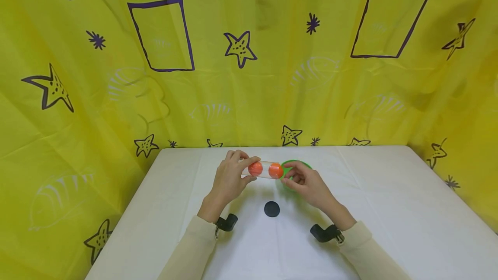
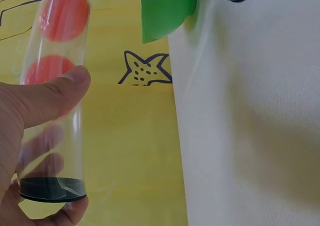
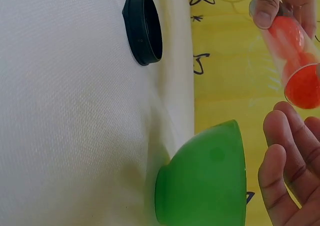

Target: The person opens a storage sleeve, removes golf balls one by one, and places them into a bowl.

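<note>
My left hand (image 1: pixel 228 177) grips a clear plastic tube (image 1: pixel 265 170) between thumb and fingers, holding it sideways above the table. Two orange balls are inside, one (image 1: pixel 255 169) beside the left fingertips and the other (image 1: pixel 276 170) at the tube's uncapped right end. A black cap (image 2: pixel 52 188) closes the opposite end. Close to the uncapped end is my right hand (image 1: pixel 311 185), its fingers loosely bent and its fingertips right by the outer ball. In the right wrist view several of its fingers (image 3: pixel 275 131) show nothing between them.
A green bowl (image 3: pixel 210 181) stands on the white table (image 1: pixel 389 211) behind the right hand. A loose black cap (image 1: pixel 272 209) lies on the table nearer me, between the forearms. A yellow patterned curtain (image 1: pixel 268 90) hangs behind and at both sides.
</note>
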The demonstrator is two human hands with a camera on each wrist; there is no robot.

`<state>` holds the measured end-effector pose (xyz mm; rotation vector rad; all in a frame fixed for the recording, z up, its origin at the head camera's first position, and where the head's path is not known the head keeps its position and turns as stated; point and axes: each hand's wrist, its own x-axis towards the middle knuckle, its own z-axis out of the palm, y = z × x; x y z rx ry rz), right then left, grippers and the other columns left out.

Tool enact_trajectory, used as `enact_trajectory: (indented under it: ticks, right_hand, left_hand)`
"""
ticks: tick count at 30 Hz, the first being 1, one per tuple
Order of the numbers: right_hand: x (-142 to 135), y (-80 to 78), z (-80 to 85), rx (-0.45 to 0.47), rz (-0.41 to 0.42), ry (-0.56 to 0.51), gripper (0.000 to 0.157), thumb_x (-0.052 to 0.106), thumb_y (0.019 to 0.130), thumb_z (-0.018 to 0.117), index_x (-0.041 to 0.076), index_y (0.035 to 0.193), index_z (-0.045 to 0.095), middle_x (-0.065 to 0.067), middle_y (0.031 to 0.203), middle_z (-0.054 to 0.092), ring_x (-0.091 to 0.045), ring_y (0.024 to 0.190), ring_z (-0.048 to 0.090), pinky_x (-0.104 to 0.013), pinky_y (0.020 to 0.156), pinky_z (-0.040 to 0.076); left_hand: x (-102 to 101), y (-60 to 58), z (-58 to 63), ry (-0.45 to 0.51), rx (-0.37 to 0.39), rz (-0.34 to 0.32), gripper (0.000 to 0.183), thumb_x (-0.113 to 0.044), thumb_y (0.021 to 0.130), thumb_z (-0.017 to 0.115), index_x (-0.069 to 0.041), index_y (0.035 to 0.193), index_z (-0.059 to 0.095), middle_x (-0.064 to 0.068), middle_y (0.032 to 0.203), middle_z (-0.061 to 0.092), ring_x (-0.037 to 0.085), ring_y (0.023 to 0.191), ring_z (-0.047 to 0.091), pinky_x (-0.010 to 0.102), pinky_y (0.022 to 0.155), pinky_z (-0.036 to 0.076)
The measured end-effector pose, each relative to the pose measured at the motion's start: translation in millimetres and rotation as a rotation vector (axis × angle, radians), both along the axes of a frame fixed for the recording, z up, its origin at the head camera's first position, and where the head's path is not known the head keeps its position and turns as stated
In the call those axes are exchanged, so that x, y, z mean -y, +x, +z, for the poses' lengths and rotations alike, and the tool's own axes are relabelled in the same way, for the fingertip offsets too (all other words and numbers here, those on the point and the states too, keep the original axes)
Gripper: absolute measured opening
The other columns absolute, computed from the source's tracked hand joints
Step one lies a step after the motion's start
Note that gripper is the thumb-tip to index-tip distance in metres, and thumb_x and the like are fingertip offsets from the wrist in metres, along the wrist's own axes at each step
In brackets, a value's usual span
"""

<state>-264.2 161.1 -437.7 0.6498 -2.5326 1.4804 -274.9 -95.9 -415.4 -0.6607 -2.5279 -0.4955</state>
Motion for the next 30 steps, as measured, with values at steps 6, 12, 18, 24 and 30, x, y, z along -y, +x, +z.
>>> enact_trajectory:
  ticks: [6, 12, 18, 24, 30]
  right_hand:
    - [0.2, 1.7, 1.6, 0.014, -0.018, 0.026, 0.041, 0.019, 0.091, 0.078, 0.008, 0.127, 0.062, -0.005, 0.093, 0.069, -0.013, 0.074, 0.059, -0.022, 0.067, 0.05]
    - [-2.9, 1.0, -0.5, 0.015, -0.024, 0.031, 0.042, 0.021, 0.091, 0.079, 0.009, 0.128, 0.063, -0.006, 0.095, 0.068, -0.015, 0.076, 0.058, -0.022, 0.067, 0.049]
    - [-4.0, 1.4, -0.8, 0.002, -0.024, 0.02, 0.042, 0.022, 0.09, 0.08, 0.01, 0.127, 0.063, -0.005, 0.094, 0.069, -0.015, 0.076, 0.059, -0.022, 0.066, 0.049]
    - [-3.2, 1.6, -0.9, 0.005, -0.021, 0.015, 0.043, 0.022, 0.089, 0.081, 0.011, 0.127, 0.064, -0.005, 0.094, 0.069, -0.016, 0.076, 0.059, -0.022, 0.067, 0.049]
    - [-3.3, 0.4, -2.4, -0.003, -0.024, 0.019, 0.042, 0.021, 0.089, 0.081, 0.01, 0.125, 0.064, -0.005, 0.094, 0.069, -0.016, 0.075, 0.059, -0.023, 0.066, 0.05]
  left_hand:
    - [0.8, -0.5, -1.1, 0.018, 0.013, 0.003, 0.052, -0.026, 0.079, 0.089, -0.028, 0.128, 0.072, 0.003, 0.115, 0.063, 0.024, 0.11, 0.055, 0.035, 0.077, 0.052]
    - [0.3, -1.0, -0.2, 0.022, 0.01, -0.001, 0.053, -0.026, 0.079, 0.089, -0.028, 0.129, 0.071, 0.003, 0.115, 0.063, 0.023, 0.11, 0.055, 0.033, 0.076, 0.052]
    - [-0.4, 0.2, 2.1, 0.017, 0.013, -0.008, 0.053, -0.026, 0.08, 0.089, -0.028, 0.13, 0.071, 0.003, 0.115, 0.063, 0.024, 0.11, 0.055, 0.033, 0.075, 0.052]
    - [-0.3, 0.4, 1.5, 0.012, 0.015, -0.004, 0.053, -0.026, 0.08, 0.089, -0.028, 0.13, 0.071, 0.003, 0.116, 0.063, 0.024, 0.111, 0.055, 0.034, 0.075, 0.052]
    - [0.0, 0.6, 0.8, 0.011, 0.013, -0.004, 0.053, -0.026, 0.08, 0.089, -0.028, 0.13, 0.071, 0.003, 0.116, 0.063, 0.024, 0.111, 0.056, 0.034, 0.076, 0.052]
